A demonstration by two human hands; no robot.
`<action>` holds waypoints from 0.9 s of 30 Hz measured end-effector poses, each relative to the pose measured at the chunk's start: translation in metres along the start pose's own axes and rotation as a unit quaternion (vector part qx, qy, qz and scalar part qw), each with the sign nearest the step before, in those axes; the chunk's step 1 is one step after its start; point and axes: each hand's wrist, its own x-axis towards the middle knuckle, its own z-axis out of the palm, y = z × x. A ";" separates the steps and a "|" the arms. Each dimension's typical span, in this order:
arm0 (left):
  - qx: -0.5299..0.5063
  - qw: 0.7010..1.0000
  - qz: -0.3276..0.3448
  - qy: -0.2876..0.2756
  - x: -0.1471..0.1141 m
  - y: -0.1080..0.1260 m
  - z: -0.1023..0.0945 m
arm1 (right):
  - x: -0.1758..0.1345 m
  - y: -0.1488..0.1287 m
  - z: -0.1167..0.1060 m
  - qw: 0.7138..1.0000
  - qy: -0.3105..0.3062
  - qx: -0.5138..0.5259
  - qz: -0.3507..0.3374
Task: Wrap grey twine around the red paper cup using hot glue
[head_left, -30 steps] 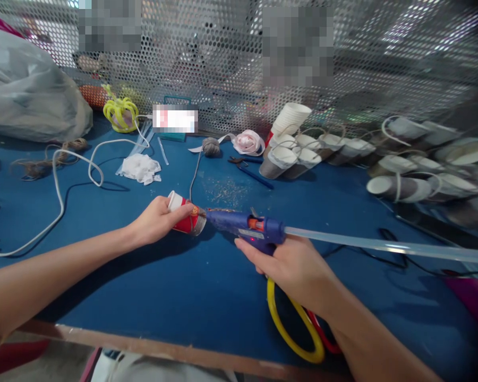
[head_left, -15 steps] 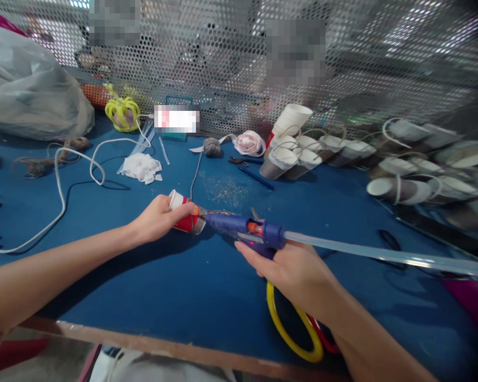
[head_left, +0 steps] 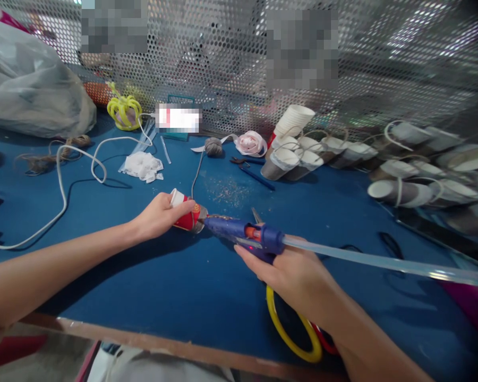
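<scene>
My left hand (head_left: 159, 215) is closed around a red and white paper cup (head_left: 187, 217), which lies tilted with its rim to the left. Grey cord is wound at the cup's base end, and a strand runs back to a small ball of grey cord (head_left: 213, 147). In my right hand (head_left: 290, 270) is a blue hot glue gun (head_left: 242, 233), its nozzle at the cup's wrapped end; whether it touches I cannot tell. A long clear glue stick (head_left: 366, 257) sticks out of its rear. Yellow-handled scissors (head_left: 295, 331) lie partly hidden under my right hand and forearm.
Several cord-handled cups (head_left: 287, 159) stand at the back right, beside stacked white cups (head_left: 297, 119). Pliers (head_left: 255, 175), a pink ribbon roll (head_left: 250, 143), white scraps (head_left: 143, 167) and a white cable (head_left: 63, 196) are on the blue table. A perforated metal screen (head_left: 223, 63) rises behind.
Both hands keep nearly the same pose, with the cup and glue gun held close together. The whole view has shifted very slightly.
</scene>
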 end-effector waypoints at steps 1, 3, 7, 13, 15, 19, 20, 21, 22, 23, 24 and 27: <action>0.004 1.000 0.000 0.002 0.000 0.000 0.000 | 0.001 -0.001 -0.002 1.000 -0.002 0.011 0.004; 0.008 1.000 -0.002 0.004 0.000 0.001 0.000 | 0.004 -0.005 -0.006 0.998 -0.019 0.051 0.012; -0.005 1.000 -0.011 0.003 0.000 0.001 0.001 | 0.007 -0.011 -0.013 0.991 -0.054 0.110 0.055; -0.015 1.000 -0.014 0.000 0.000 -0.001 0.001 | 0.007 -0.012 -0.015 0.991 -0.062 0.105 0.053; -0.003 1.000 -0.010 0.011 0.000 -0.003 0.001 | 0.007 -0.013 -0.016 0.992 -0.063 0.103 0.042; -0.012 1.000 -0.005 0.010 0.000 -0.004 0.001 | 0.008 -0.013 -0.015 0.995 -0.055 0.077 0.013; -0.016 1.000 -0.006 0.009 0.000 -0.005 0.001 | 0.007 -0.012 -0.013 0.997 -0.048 0.065 0.004; -0.020 1.000 -0.007 0.008 0.000 -0.005 0.001 | 0.006 -0.010 -0.011 0.998 -0.037 0.050 -0.006; -0.026 1.000 -0.008 0.005 0.000 -0.005 0.002 | 0.005 -0.007 -0.008 0.999 -0.027 0.033 -0.021; -0.033 0.999 -0.010 -0.001 -0.001 -0.005 0.002 | 0.003 -0.005 -0.006 0.999 -0.020 0.017 -0.034; -0.041 0.999 -0.010 -0.009 -0.001 -0.004 0.002 | 0.002 -0.003 -0.004 0.999 -0.012 0.005 -0.044; -0.060 0.998 -0.009 -0.032 -0.002 -0.003 0.003 | 0.001 0.001 -0.002 0.999 -0.017 0.000 -0.043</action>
